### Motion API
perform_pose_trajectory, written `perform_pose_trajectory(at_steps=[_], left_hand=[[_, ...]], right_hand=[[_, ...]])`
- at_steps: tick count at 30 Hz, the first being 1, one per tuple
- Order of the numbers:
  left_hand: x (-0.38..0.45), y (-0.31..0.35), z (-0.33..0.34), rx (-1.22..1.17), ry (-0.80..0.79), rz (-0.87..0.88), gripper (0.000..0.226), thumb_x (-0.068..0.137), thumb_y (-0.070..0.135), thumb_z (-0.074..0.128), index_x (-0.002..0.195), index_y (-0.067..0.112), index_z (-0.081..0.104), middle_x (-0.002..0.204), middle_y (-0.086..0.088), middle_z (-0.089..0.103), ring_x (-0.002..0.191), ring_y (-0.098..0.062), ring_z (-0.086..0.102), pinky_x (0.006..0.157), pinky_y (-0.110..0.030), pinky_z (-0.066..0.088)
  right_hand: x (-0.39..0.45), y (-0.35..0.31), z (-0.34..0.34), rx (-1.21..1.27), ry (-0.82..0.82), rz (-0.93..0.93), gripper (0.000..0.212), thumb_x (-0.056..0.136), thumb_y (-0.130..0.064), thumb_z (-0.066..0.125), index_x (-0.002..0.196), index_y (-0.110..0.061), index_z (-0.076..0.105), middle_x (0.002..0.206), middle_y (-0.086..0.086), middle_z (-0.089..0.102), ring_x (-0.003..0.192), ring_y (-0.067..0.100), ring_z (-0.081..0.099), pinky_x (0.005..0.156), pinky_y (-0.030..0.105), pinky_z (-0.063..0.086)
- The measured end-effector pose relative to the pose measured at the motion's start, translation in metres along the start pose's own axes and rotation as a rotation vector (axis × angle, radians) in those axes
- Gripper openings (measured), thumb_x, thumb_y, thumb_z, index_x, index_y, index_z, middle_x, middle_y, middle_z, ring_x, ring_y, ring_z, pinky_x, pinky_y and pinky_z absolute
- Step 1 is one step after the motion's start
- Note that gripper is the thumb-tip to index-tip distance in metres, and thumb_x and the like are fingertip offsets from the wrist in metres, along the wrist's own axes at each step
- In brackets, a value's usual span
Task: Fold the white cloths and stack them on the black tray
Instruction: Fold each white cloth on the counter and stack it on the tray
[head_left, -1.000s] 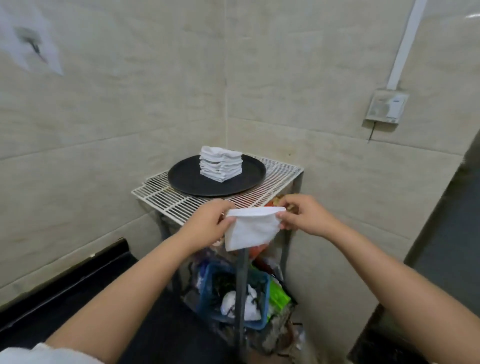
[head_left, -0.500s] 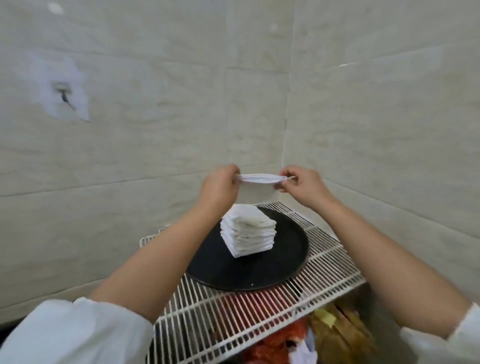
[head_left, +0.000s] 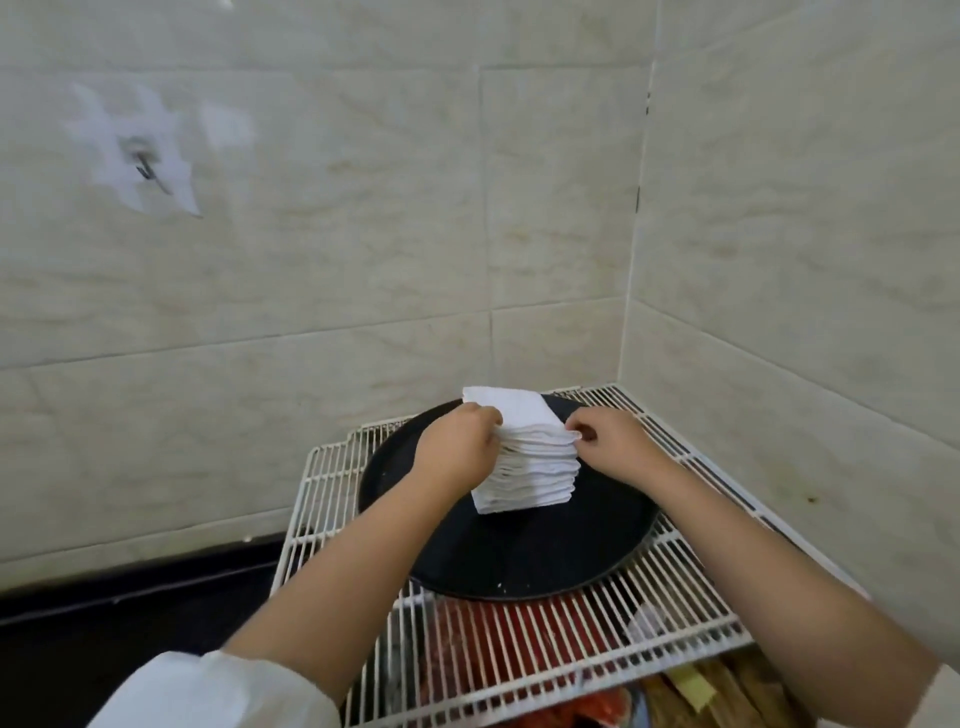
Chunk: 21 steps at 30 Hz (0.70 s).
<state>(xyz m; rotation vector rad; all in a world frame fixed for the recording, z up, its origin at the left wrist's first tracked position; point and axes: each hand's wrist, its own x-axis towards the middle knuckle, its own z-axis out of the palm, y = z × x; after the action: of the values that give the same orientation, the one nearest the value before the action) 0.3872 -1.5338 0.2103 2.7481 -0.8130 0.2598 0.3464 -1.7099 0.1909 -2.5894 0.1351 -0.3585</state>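
Head view shows a tall stack of folded white cloths (head_left: 524, 467) standing near the middle of the black tray (head_left: 519, 551), which lies on a white wire rack (head_left: 701, 571) toward its far corner. The left hand (head_left: 457, 452) and the right hand (head_left: 613, 441) pinch the top cloth (head_left: 506, 408) at its near corners. Many cloths look finished; no unfolded cloths are visible, so I cannot tell what is left.

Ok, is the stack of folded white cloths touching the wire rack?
Apart. The head view shows the stack of folded white cloths resting on the black tray, with bare tray around its visible base separating it from the wire rack.
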Motion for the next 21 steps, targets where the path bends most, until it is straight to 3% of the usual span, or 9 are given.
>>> perform_pose_trajectory(at_steps=[2,5,9,14,21], left_hand=[[-0.005,-0.001,-0.003,-0.018,0.02,-0.019,0.037,0.094,0.023,0.044,0.13,0.015,0.048,0.127,-0.004,0.054,0.109,-0.026,0.056,0.082,-0.032,0.045],[-0.014,-0.009,-0.014,0.012,0.066,-0.09,0.041,0.092,0.03,0.046,0.129,0.014,0.046,0.124,-0.009,0.054,0.112,-0.029,0.054,0.085,-0.035,0.045],[-0.043,-0.041,-0.034,0.096,0.053,-0.244,0.035,0.094,0.024,0.042,0.121,0.004,0.05,0.124,-0.017,0.051,0.115,-0.035,0.051,0.091,-0.039,0.044],[-0.135,-0.125,-0.066,0.178,0.038,-0.429,0.037,0.096,0.022,0.039,0.128,0.006,0.045,0.13,-0.015,0.049,0.119,-0.033,0.048,0.092,-0.039,0.044],[-0.355,-0.25,-0.132,0.347,0.123,-0.757,0.04,0.096,0.03,0.04,0.13,0.011,0.045,0.13,-0.012,0.051,0.122,-0.031,0.044,0.092,-0.041,0.043]], right_hand=[[-0.004,-0.001,-0.004,-0.056,-0.047,-0.018,0.021,0.082,-0.005,0.051,0.097,-0.004,0.065,0.102,0.015,0.066,0.095,0.028,0.059,0.076,0.031,0.042],[-0.013,-0.014,-0.008,-0.174,-0.051,-0.06,0.035,0.085,-0.007,0.048,0.119,-0.007,0.056,0.122,0.013,0.057,0.113,0.028,0.052,0.091,0.032,0.041],[-0.027,-0.07,-0.006,-0.232,-0.017,-0.183,0.038,0.089,-0.01,0.046,0.127,-0.007,0.049,0.133,0.011,0.049,0.124,0.026,0.044,0.1,0.032,0.036],[-0.051,-0.186,0.035,-0.185,-0.061,-0.458,0.036,0.091,-0.011,0.046,0.125,-0.005,0.05,0.13,0.013,0.052,0.123,0.027,0.045,0.098,0.03,0.032],[-0.134,-0.382,0.16,-0.077,-0.247,-0.74,0.04,0.089,-0.015,0.049,0.129,-0.007,0.048,0.13,0.016,0.051,0.124,0.03,0.044,0.103,0.037,0.038]])
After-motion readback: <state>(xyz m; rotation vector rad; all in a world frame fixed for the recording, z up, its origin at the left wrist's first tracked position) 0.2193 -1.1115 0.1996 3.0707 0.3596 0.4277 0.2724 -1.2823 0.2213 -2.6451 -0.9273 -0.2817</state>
